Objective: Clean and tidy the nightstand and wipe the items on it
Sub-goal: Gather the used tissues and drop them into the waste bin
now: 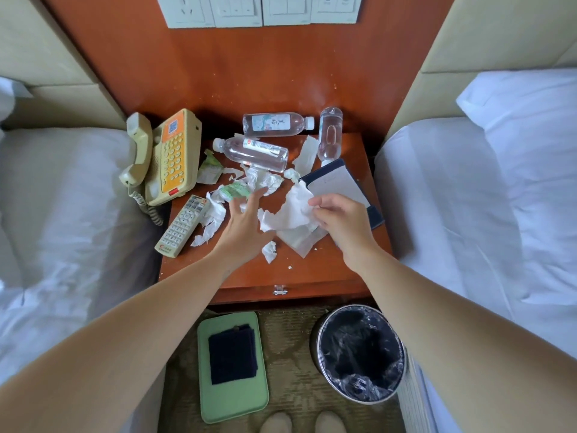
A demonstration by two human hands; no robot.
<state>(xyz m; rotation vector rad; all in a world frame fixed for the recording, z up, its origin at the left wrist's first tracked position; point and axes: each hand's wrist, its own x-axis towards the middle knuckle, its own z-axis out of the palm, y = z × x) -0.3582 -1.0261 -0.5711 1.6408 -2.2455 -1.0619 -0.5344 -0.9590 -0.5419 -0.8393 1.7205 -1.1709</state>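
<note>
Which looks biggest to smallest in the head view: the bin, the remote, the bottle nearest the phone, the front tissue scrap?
1. bin
2. remote and bottle: they look about alike, so no ranking
3. tissue scrap

Switch panels [259,10]: cut off by the top edge. Notebook [340,182] partly hidden — right hand [340,220] and tissue [293,210] cover it.
</note>
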